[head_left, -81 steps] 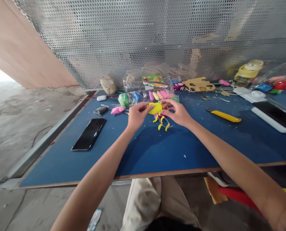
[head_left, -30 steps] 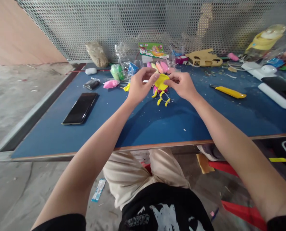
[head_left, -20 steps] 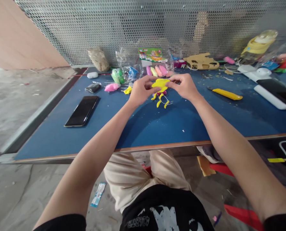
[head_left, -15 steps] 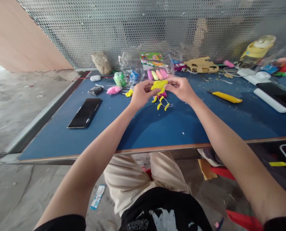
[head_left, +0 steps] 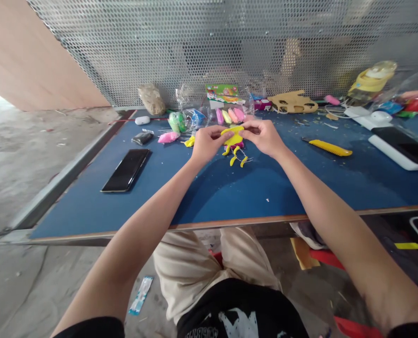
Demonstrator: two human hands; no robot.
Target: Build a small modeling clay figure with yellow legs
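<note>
Left hand (head_left: 208, 142) and right hand (head_left: 263, 137) pinch a flat yellow piece (head_left: 233, 135) at a blue bench (head_left: 230, 197)

Both hands meet at the middle of the bench, toward its far side. The yellow piece lies between them: the left thumb and fingers close on its left edge, the right ones on its upper right edge. Directly below it, thin wires carry small curved yellow bits (head_left: 233, 161); something magenta (head_left: 240, 145) shows just behind, partly covered. Whether these join the yellow piece, I cannot tell.

Just left of the left hand is a yellow lump (head_left: 189, 141), then a pink lump (head_left: 168, 137) and a small black packet (head_left: 143, 138). Nearer the person, a dark phone (head_left: 126, 170) lies flat. Beyond the hands, pastel sticks (head_left: 230, 115) lie in a row near clear plastic wrapping with a green label (head_left: 221, 91).

To the right, well apart from the hands, lies a yellow cutter (head_left: 330, 147); farther right is a white device (head_left: 388, 152) with a dark top. A tan cutout (head_left: 293, 102) and a yellow-banded bottle (head_left: 373, 80) are along the back, before a perforated metal screen (head_left: 195, 42).
</note>
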